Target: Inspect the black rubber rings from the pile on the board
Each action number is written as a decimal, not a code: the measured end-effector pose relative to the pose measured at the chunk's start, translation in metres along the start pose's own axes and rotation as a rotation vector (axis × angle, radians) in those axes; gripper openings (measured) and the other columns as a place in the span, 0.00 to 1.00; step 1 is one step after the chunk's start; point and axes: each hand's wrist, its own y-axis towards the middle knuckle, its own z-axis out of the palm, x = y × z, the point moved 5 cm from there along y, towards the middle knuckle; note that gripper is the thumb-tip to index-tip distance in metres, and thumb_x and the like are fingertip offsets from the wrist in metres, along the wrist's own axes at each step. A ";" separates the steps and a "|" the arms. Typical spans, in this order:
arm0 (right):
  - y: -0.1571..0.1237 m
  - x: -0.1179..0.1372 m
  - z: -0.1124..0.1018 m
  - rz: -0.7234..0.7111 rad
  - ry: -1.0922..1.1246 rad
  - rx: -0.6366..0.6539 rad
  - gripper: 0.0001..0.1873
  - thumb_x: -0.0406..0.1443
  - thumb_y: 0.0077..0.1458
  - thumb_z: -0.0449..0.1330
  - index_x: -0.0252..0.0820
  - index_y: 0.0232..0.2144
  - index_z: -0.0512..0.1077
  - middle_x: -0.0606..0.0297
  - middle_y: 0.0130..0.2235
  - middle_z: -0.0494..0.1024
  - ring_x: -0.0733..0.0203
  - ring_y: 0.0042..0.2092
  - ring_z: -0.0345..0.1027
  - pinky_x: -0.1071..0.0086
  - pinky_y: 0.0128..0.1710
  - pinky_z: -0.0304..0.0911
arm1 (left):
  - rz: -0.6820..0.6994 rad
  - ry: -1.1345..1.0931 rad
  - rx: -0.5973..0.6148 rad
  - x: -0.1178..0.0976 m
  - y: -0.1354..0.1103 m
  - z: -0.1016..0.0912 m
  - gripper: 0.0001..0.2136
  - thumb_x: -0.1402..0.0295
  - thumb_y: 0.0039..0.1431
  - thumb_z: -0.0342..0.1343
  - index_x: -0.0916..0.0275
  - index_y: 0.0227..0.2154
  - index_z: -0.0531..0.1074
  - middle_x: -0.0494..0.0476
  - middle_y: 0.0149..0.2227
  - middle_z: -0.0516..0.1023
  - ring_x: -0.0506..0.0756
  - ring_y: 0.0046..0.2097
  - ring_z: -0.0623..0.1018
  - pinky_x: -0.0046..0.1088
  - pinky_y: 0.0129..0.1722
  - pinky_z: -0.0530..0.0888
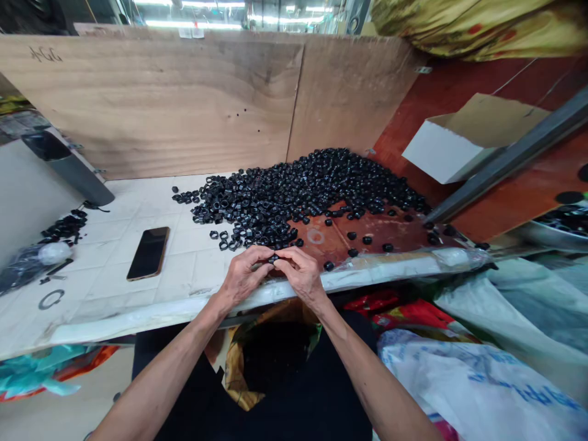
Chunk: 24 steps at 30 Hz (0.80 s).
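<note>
We held a small black ring (272, 258) pinched between the fingertips of our left hand (243, 274) and right hand (301, 272), both closed narrowly on it, and we could not tell its tilt. The heap of rings (298, 190) lay just beyond both hands on the counter (184, 269), equally near each.

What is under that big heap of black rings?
The heap rests partly on the white tabletop, partly on a reddish board. Whatever lies beneath its middle is covered.
</note>
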 end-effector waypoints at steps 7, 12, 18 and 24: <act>0.003 0.007 0.002 -0.065 -0.277 0.058 0.18 0.38 0.68 0.55 0.43 0.27 0.77 0.67 0.22 0.73 0.63 0.26 0.69 0.70 0.33 0.66 | 0.073 0.037 0.047 -0.007 0.001 0.002 0.09 0.71 0.64 0.60 0.60 0.46 0.78 0.60 0.46 0.81 0.55 0.48 0.81 0.35 0.50 0.79; 0.000 0.005 -0.002 -0.009 -0.202 -0.008 0.11 0.41 0.65 0.59 0.40 0.42 0.76 0.64 0.31 0.78 0.64 0.29 0.71 0.72 0.32 0.67 | -0.067 -0.017 0.036 0.000 0.002 0.005 0.09 0.71 0.62 0.62 0.61 0.45 0.78 0.57 0.44 0.81 0.54 0.45 0.81 0.33 0.49 0.78; 0.000 0.008 -0.002 0.007 -0.243 0.029 0.16 0.41 0.65 0.58 0.40 0.27 0.74 0.67 0.25 0.73 0.65 0.26 0.66 0.72 0.30 0.63 | -0.101 -0.046 0.018 0.001 0.003 0.005 0.10 0.70 0.60 0.63 0.62 0.44 0.77 0.57 0.44 0.80 0.54 0.45 0.80 0.32 0.48 0.78; 0.001 0.014 -0.004 0.029 -0.243 0.033 0.17 0.43 0.64 0.58 0.41 0.24 0.72 0.71 0.21 0.68 0.66 0.24 0.60 0.73 0.29 0.60 | -0.251 -0.187 -0.012 0.009 -0.001 0.008 0.11 0.69 0.59 0.63 0.62 0.45 0.75 0.55 0.41 0.81 0.54 0.41 0.83 0.32 0.46 0.80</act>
